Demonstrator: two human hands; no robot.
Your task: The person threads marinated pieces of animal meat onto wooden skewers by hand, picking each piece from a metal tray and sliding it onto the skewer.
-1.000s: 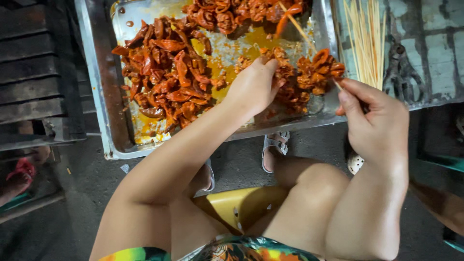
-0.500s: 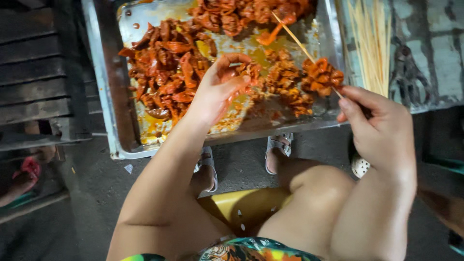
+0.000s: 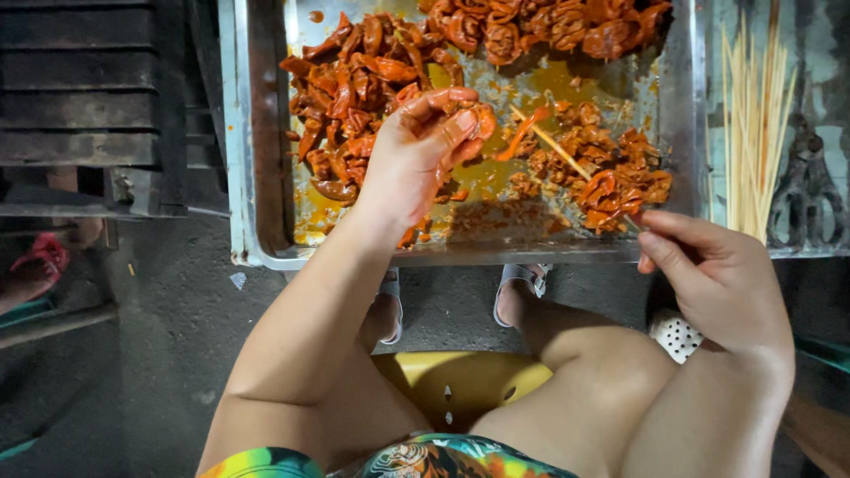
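A metal tray [image 3: 257,177] holds reddish-orange marinated meat pieces [image 3: 354,97] in oily sauce. My left hand [image 3: 416,155] is over the tray's middle, its fingertips pinching a piece of meat [image 3: 482,119]. My right hand [image 3: 717,274] is at the tray's near right edge and grips the end of a thin bamboo skewer [image 3: 558,146]. A cluster of meat [image 3: 620,190] is threaded on the skewer. An orange strip [image 3: 518,137] hangs at the skewer's tip, close to my left fingers.
A bundle of bare bamboo skewers [image 3: 753,124] lies right of the tray, with dark metal tongs [image 3: 806,186] beside it. A dark slatted crate [image 3: 88,106] stands at the left. Below are my knees, sandalled feet [image 3: 518,288] and a yellow stool [image 3: 452,385].
My left hand left the meat on the skewer, moved left into the tray and came up holding a piece. The right hand keeps the skewer steady.
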